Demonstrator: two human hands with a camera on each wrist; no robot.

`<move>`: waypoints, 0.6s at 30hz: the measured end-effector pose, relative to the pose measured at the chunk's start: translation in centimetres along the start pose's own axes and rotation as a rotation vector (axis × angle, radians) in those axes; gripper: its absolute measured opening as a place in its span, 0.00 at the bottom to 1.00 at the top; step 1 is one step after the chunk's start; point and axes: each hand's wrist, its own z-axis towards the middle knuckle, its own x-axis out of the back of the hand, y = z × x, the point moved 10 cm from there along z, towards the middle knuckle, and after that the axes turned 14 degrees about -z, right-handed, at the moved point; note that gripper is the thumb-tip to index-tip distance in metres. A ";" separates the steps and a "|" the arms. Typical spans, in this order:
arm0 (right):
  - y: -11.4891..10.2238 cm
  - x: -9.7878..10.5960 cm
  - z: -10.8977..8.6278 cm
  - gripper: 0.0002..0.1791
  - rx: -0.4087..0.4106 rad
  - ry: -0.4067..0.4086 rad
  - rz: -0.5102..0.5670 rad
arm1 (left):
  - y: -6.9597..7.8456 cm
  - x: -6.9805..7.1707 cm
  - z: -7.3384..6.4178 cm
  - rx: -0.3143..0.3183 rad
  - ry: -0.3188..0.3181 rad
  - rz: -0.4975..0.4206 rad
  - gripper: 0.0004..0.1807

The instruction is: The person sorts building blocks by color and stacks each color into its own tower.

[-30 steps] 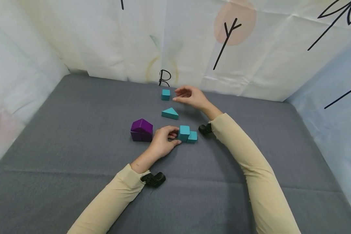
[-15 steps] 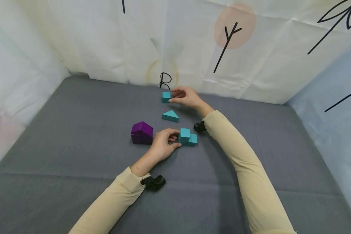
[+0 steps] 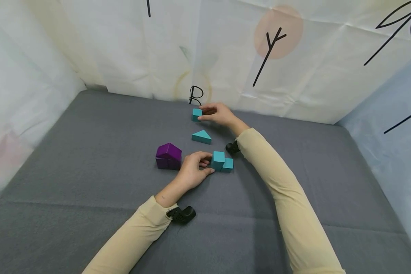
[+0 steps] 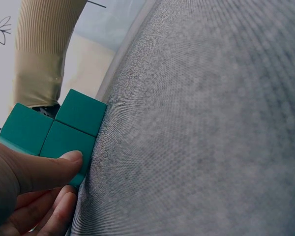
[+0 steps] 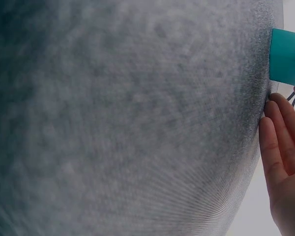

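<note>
My left hand (image 3: 191,170) pinches the lower left teal cube (image 4: 66,137) of a small group, its thumb lying across the front face. On that cube sits another teal cube (image 3: 218,157), and a third teal cube (image 3: 228,164) stands against the right side at table level. Farther back, my right hand (image 3: 220,114) holds a single teal cube (image 3: 196,115) between thumb and forefinger, on the cloth close to the back wall. In the right wrist view, the other fingers stretch out beside this cube (image 5: 286,56).
Between the hands lies a teal triangular block (image 3: 201,137). Left of the left hand stands a house shape, a purple roof block (image 3: 169,151) on dark purple blocks (image 3: 168,163). Grey cloth (image 3: 89,167) covers the table, and a patterned white curtain (image 3: 130,53) rises behind.
My right hand has moved left to the far teal cube and taken it between thumb and finger. The left hand keeps its place at the cube group.
</note>
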 end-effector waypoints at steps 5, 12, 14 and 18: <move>0.2 0.1 0.0 0.26 -0.016 0.014 -0.001 | 0.1 -0.1 0.0 0.000 -0.005 0.001 0.22; 0.8 0.1 -0.2 0.24 -0.052 0.016 -0.016 | -0.2 -0.1 0.1 0.003 -0.006 0.000 0.22; 0.8 0.2 -0.3 0.24 -0.058 0.017 -0.015 | -0.2 0.0 0.2 0.004 -0.002 0.000 0.22; 0.9 0.4 -0.8 0.24 -0.054 0.031 0.026 | -0.3 0.1 0.3 0.009 0.000 0.007 0.22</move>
